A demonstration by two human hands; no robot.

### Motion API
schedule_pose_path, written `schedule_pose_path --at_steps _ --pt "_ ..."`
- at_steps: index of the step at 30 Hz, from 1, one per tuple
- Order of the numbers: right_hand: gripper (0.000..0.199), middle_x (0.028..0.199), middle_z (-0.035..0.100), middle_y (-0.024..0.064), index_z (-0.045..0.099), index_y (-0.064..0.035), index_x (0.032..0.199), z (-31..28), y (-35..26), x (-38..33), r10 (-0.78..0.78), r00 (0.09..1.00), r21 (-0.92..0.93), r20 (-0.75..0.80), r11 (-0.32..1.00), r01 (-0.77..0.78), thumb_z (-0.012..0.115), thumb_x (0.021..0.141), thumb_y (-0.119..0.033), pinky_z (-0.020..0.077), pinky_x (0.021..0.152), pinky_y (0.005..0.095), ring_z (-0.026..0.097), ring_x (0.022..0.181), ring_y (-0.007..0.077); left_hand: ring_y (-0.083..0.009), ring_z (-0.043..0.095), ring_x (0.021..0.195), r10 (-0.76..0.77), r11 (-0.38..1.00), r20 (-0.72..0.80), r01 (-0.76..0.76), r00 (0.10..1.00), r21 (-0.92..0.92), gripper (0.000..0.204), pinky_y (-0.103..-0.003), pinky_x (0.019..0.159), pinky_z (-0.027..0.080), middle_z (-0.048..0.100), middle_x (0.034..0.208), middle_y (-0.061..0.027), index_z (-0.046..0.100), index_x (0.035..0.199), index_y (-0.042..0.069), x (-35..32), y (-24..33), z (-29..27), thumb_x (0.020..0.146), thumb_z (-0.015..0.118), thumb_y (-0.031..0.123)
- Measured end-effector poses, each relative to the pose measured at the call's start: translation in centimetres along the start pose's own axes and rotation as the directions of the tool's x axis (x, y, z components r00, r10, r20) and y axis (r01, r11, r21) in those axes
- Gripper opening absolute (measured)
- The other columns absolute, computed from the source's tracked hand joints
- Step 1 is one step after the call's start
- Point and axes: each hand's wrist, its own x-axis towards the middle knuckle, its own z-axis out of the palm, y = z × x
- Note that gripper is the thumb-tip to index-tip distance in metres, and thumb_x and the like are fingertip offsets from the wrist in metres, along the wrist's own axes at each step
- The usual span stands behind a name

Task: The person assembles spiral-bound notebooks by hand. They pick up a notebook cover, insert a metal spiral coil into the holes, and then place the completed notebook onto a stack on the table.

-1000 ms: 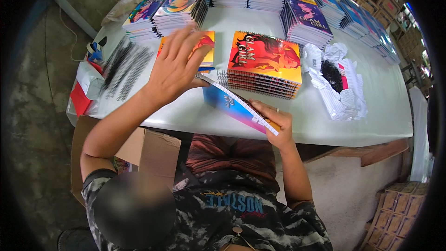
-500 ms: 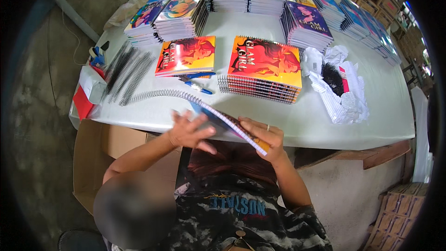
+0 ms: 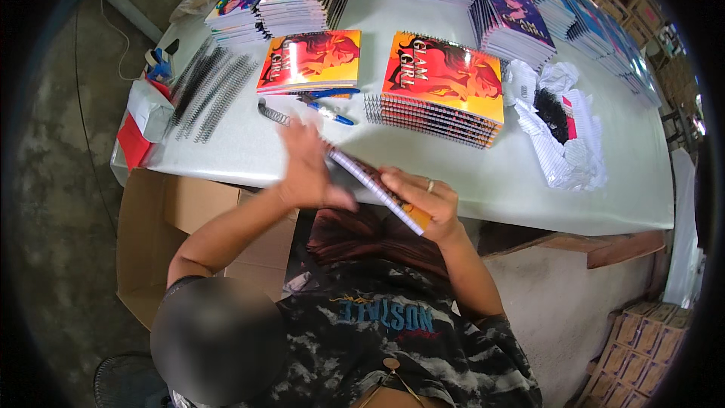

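Observation:
A notebook (image 3: 381, 195) with an orange-yellow cover is tilted over the table's near edge, its bound edge toward my left hand. My right hand (image 3: 427, 200) grips it, fingers on the cover. Close to the upper end of that edge is my left hand (image 3: 306, 166), slightly blurred, thumb held apart from the fingers. A dark wire coil (image 3: 273, 113) pokes out beyond its fingertips; the stretch between coil and notebook is hidden behind the hand. Farther off lie a red-and-yellow stack of notebooks (image 3: 310, 60) and a taller, coil-bound stack (image 3: 443, 83).
Loose coils (image 3: 214, 94) lie at the left, near a blue tape dispenser (image 3: 158, 68). Blue pens (image 3: 332, 113) sit before the smaller stack. Crumpled white paper (image 3: 563, 162) holds small black pieces. Notebook stacks (image 3: 513, 26) line the back. Below the table's left edge stands an open cardboard box (image 3: 143, 249).
My left hand has moved up toward the coil's end, and less of the coil now sticks out past the notebook. My right hand keeps its grip. The view has shifted slightly.

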Motion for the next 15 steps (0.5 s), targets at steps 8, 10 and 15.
schedule_pose_path --at_steps 8,10,15 --pt "0.034 0.101 0.063 0.0161 0.064 -0.0013 0.103 0.6 -0.6 0.2 -0.004 0.999 -0.006 0.047 1.000 0.005 0.067 0.069 -0.001 0.0495 0.079 0.0322 0.063 0.090 0.0270 -0.0484 0.005 0.130 0.056 0.994 -0.103 -0.046 0.993 0.102 0.112 -0.060 0.101 0.002 0.007 0.139 -0.0334 0.024 0.133 -0.006 6.2 0.6 -2.6 0.066 0.032 0.083" --pt "0.034 0.101 0.063 0.0166 0.063 -0.0011 0.103 0.4 -0.4 0.4 -0.023 1.000 -0.002 -0.006 1.000 0.023 0.067 0.069 -0.001 0.0493 0.080 0.0331 0.063 0.091 0.0267 -0.0459 0.009 0.131 0.207 0.957 0.027 -0.196 0.978 -0.215 0.113 -0.061 0.102 0.003 0.014 0.140 -0.0304 0.022 0.135 -0.004 0.0 2.9 -0.7 0.063 0.043 0.081" --pt "0.029 0.100 0.063 0.0179 0.064 0.0019 0.101 0.6 -0.9 0.5 -0.023 0.998 -0.009 0.062 1.000 0.023 0.065 0.071 -0.002 0.0494 0.080 0.0334 0.064 0.091 0.0271 -0.0455 0.017 0.129 0.243 0.966 0.032 -0.240 0.969 -0.095 0.109 -0.059 0.103 0.009 0.024 0.139 -0.0252 0.023 0.135 -0.003 2.7 3.4 -2.6 0.066 0.046 0.077"
